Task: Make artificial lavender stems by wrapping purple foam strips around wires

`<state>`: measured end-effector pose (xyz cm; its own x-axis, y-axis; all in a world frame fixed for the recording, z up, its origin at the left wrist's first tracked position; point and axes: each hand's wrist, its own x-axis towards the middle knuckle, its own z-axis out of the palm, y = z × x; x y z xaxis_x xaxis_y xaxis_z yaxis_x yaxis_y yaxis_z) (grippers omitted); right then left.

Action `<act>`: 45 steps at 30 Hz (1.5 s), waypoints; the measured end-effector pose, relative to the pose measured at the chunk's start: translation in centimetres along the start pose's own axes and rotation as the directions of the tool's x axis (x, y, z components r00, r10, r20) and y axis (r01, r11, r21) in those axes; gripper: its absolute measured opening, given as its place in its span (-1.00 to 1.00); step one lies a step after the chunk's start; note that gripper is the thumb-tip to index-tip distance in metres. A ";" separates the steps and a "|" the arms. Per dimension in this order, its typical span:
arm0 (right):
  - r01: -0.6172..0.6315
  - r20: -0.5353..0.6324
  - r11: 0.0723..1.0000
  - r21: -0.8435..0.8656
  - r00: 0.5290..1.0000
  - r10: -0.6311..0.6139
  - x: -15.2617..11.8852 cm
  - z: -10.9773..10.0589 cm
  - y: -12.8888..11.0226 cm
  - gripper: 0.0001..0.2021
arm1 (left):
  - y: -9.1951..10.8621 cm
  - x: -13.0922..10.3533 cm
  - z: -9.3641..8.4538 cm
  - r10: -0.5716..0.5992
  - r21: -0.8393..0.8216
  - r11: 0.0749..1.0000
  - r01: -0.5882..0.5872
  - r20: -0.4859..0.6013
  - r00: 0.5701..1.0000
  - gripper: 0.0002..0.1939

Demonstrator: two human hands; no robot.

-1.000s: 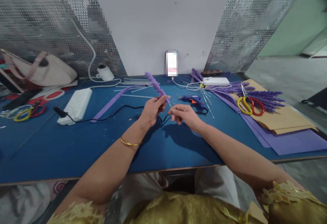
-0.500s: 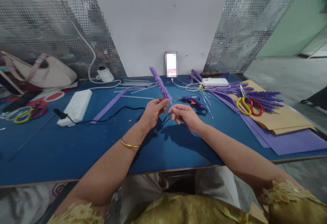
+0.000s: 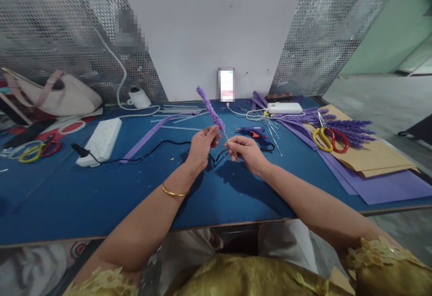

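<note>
A purple artificial lavender sprig (image 3: 209,109) leans up and to the left above the middle of the blue table. My left hand (image 3: 203,145) is closed at the lower end of its flower head, thumb and fingers pinched together. Below the flower head, a thin pale wire stem (image 3: 226,137) runs down into my right hand (image 3: 245,152), which pinches it between thumb and forefinger. The stem's lower end is mostly hidden by the right fingers. Just beyond my right hand lies a blue glue gun (image 3: 253,131), its black cord passing behind both hands.
On the left are a white power strip (image 3: 104,138), a purple paper strip (image 3: 145,137) and scissors (image 3: 32,151). Glue sticks (image 3: 182,129) lie behind. To the right, yellow-and-red scissors (image 3: 330,140) rest by finished lavender sprigs (image 3: 357,129) on brown paper (image 3: 378,159). A phone (image 3: 226,84) stands at the back.
My hands have drawn slightly apart, and more of the wire stem shows between them. The sprig has shifted a little to the left and up.
</note>
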<state>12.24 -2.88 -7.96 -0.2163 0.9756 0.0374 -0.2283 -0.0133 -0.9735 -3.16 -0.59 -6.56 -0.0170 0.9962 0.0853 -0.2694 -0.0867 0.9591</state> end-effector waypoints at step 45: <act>-0.252 0.255 0.916 0.312 0.951 0.174 0.5 -0.6 0.1 -0.79 | -0.3 -0.3 0.3 -0.165 -0.267 0.937 0.224 0.226 0.960 -0.54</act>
<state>12.68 -2.28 -8.20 -0.4879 0.8696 -0.0762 -0.4512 -0.3260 -0.8308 -2.83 -0.88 -6.81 0.2455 0.9693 -0.0156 -0.5130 0.1436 0.8463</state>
